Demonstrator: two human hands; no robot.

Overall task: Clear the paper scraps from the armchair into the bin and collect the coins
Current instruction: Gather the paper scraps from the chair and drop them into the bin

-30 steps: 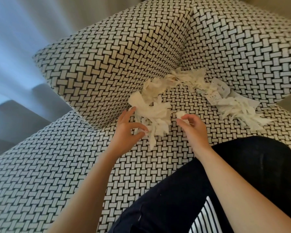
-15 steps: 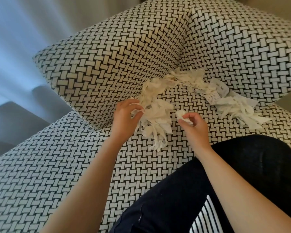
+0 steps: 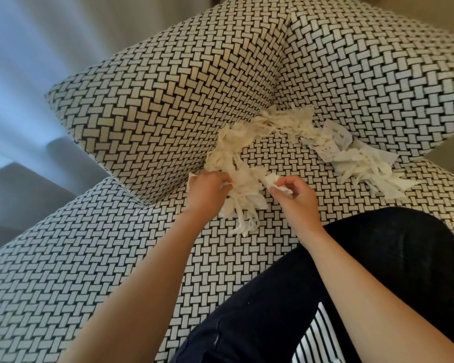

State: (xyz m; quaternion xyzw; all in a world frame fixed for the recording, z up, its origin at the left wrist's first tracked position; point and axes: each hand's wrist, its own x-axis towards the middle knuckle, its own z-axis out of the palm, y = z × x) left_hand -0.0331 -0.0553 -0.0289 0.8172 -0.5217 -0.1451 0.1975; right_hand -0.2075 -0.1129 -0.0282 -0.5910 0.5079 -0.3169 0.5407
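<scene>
White torn paper scraps (image 3: 294, 127) lie in a curved line along the back corner of the armchair seat (image 3: 260, 244), which has a black-and-white woven pattern. My left hand (image 3: 207, 192) is closed on a bunch of these scraps (image 3: 243, 197) at the near left end of the line; strips hang down from it. My right hand (image 3: 296, 195) pinches a small crumpled scrap (image 3: 274, 179) just beside that bunch. A printed slip (image 3: 329, 150) lies among the scraps on the right. No coins and no bin are in view.
The chair's armrest (image 3: 168, 100) rises at the left and its backrest (image 3: 378, 69) at the right, meeting behind the scraps. My dark-trousered leg (image 3: 299, 297) rests on the seat at the lower right. Pale curtain folds (image 3: 37, 61) hang at the left.
My left hand has closed around the near bunch of scraps and drawn it together. My right hand has kept its small scrap and moved slightly closer to the bunch.
</scene>
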